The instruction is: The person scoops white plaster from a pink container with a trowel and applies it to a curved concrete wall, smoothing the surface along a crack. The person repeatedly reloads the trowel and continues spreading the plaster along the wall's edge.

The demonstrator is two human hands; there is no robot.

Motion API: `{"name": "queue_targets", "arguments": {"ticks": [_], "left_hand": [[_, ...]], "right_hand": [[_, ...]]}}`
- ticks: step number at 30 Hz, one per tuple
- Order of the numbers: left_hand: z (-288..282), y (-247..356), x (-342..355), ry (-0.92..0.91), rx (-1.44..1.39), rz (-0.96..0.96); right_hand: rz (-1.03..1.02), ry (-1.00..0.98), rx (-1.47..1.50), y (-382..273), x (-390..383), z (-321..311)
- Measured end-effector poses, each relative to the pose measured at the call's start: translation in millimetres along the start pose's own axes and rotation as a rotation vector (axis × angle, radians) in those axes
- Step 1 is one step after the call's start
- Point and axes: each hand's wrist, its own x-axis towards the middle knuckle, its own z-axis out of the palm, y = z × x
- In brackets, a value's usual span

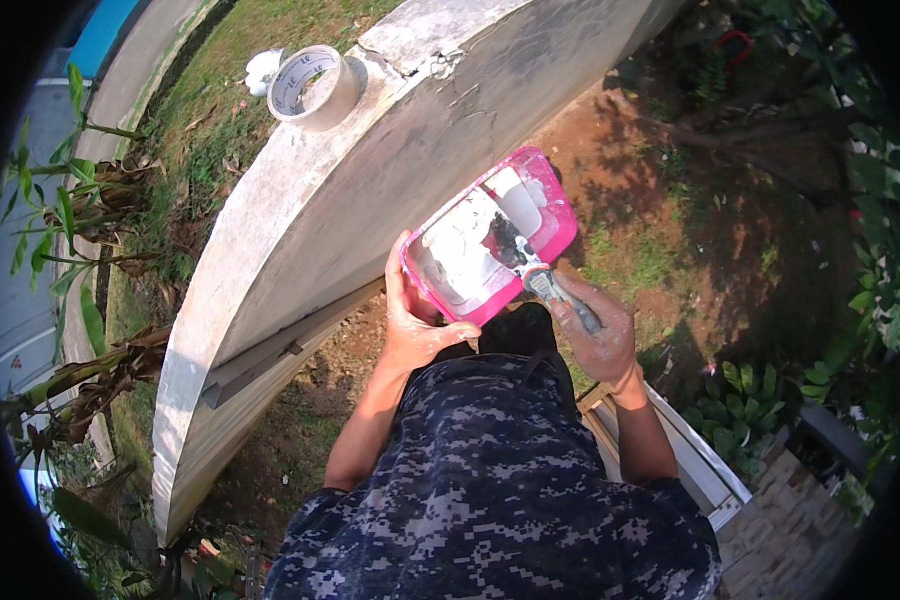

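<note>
My left hand (417, 325) grips the near left edge of a pink rectangular tub (562, 232), its thumb over the rim and fingers beneath. White paste (460, 245) coats much of the tub's inside. In my right hand (600, 330) is the grey handle of a putty knife (515, 250), fingers wrapped round it. The knife's dark, paste-smeared blade reaches into the tub and lies at the white paste. Whitish smears mark the right hand's skin. The tub is held in front of my body, beside the wall.
A concrete wall (270, 210) curves past on the left, its top cracked near the far end. On it stands a roll of tape (315, 90), with a white crumpled thing (262, 72) beside it. Plants (70, 215) grow beyond the wall; a white frame (670, 440) is at lower right.
</note>
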Motion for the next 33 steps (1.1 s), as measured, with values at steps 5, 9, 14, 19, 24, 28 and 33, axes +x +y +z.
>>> {"name": "queue_targets", "arguments": {"ticks": [5, 9, 14, 19, 24, 28, 33], "left_hand": [[2.7, -0.1, -3.8, 0.022, -0.027, -0.046], [2.8, -2.3, -4.3, 0.004, -0.033, -0.02], [3.5, -4.8, -5.3, 0.039, -0.01, -0.032], [0.6, -9.5, -2.9, 0.098, -0.026, -0.039], [-14.9, -11.5, -10.0, 0.171, -0.027, -0.083], [-33.8, -11.1, -21.7, 0.216, 0.062, -0.077], [-48.2, -9.1, -41.2, 0.307, 0.098, -0.108]], "right_hand": [[0.054, 0.004, 0.155, 9.9, -10.6, 17.3], [0.168, -0.038, 0.282, 14.7, -14.7, 21.5], [0.456, -0.141, 0.558, 24.2, -17.5, 21.8], [0.418, -0.123, 0.819, 32.4, -22.2, 30.7], [0.366, -0.022, 1.031, 31.9, -7.3, 39.5], [0.266, -0.074, 0.944, 38.9, 44.4, 34.0], [0.369, -0.275, 0.768, 48.3, 111.2, 12.1]]}}
